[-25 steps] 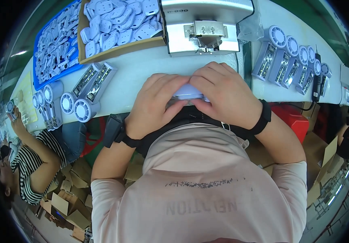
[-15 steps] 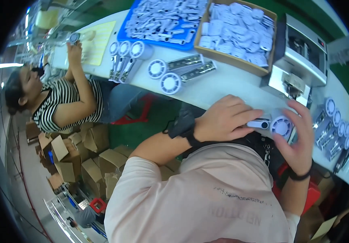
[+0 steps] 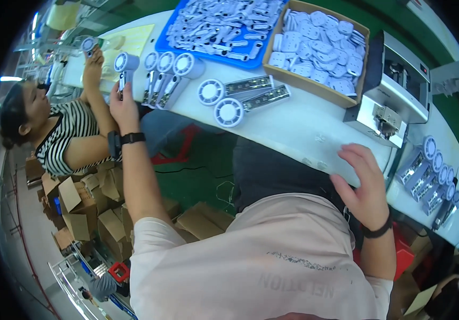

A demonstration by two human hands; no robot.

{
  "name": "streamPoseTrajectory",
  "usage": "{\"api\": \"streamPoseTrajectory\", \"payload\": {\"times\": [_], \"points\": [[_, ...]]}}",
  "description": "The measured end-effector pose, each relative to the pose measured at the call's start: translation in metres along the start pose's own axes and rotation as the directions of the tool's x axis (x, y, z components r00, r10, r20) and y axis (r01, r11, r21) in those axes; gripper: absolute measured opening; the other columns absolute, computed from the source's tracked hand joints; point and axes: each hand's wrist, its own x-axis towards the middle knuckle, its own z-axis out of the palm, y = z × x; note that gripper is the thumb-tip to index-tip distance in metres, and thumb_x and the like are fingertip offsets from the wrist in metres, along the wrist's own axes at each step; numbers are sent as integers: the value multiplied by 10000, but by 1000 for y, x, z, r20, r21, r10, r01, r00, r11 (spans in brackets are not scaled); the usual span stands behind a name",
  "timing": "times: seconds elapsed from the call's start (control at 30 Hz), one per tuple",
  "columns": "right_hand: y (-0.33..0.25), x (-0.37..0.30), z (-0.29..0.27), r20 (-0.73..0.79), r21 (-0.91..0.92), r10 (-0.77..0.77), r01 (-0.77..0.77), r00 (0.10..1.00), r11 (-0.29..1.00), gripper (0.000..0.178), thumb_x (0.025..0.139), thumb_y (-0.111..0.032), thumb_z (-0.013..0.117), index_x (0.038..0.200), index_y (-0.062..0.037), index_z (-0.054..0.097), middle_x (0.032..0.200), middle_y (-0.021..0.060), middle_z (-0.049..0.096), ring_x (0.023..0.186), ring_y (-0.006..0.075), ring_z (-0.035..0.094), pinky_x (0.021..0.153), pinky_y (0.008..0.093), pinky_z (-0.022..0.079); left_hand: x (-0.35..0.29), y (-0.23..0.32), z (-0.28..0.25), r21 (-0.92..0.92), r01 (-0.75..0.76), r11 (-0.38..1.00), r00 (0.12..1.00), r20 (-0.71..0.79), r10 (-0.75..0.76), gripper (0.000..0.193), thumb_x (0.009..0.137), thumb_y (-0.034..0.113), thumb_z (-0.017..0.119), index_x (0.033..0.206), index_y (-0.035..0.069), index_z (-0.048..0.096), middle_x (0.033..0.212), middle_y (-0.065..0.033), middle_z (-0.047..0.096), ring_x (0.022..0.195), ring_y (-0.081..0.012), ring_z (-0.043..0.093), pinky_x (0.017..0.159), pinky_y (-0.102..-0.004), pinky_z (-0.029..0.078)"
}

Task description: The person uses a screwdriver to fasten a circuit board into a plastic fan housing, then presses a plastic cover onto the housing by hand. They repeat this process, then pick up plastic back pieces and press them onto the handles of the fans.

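My left hand (image 3: 125, 109) is stretched out to the far left and closed on the handle of a pale handheld fan (image 3: 125, 62), its round head up. Just right of it stand three similar fans (image 3: 166, 64) in a row on the table. Two fans with bare, open handles (image 3: 251, 96) lie crosswise further right. Close to the table's front edge, my right hand (image 3: 365, 186) is empty, its thumb and fingers apart.
At the back are a blue tray (image 3: 161, 49) of small pale parts and a cardboard box (image 3: 315, 88) of white covers. A metal press-like machine (image 3: 389, 80) stands right of it. More fans (image 3: 427, 176) line the right side. A co-worker (image 3: 75, 128) sits at left.
My left hand has carried the fan from in front of me to the far left, beside the standing row. My right hand has let go of it and moved slightly left.
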Motion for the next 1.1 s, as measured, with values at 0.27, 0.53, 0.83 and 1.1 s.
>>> {"api": "streamPoseTrajectory", "payload": {"times": [0.27, 0.53, 0.83, 1.1], "points": [[-13, 88, 45, 57, -140, -224, 230, 973, 963, 483, 863, -105, 847, 1322, -50, 707, 1338, 160, 683, 1223, 394, 655, 1032, 475, 551, 12, -9, 10, 19, 66, 998, 972, 225, -69, 470, 1114, 269, 708, 1466, -41, 677, 1255, -132, 769, 1142, -179, 704, 999, -316, 547], [-9, 138, 94, 62, -442, -353, 342, 934, 829, 425, 838, -124, 854, 1234, -89, 706, 1221, 110, 648, 1184, 307, 631, 1009, 437, 494, -79, 150, 61, -20, -418, 908, 851, 341, 400, 371, 1048, 231, 769, 1349, 14, 755, 1270, -150, 768, 1205, -269, 704, 1052, -383, 540], [-6, 73, 51, 154, -369, -231, 273, 961, 888, 347, 829, -162, 859, 1108, -69, 675, 1021, 116, 643, 1035, 333, 643, 914, 453, 513, -37, 192, 142, 124, -736, 665, 565, 653, 504, 301, 940, 196, 828, 1223, 96, 808, 1233, -106, 781, 1139, -376, 712, 974, -499, 562], [38, -31, -15, -78, -419, -5, -28, 997, 907, 425, 785, -143, 899, 1140, -45, 688, 1104, 147, 690, 1039, 398, 662, 910, 489, 539, -21, 201, 204, 142, -917, 372, 313, 835, 452, 294, 906, 146, 815, 1194, 88, 801, 1109, -147, 781, 1115, -391, 711, 985, -499, 559]]}}
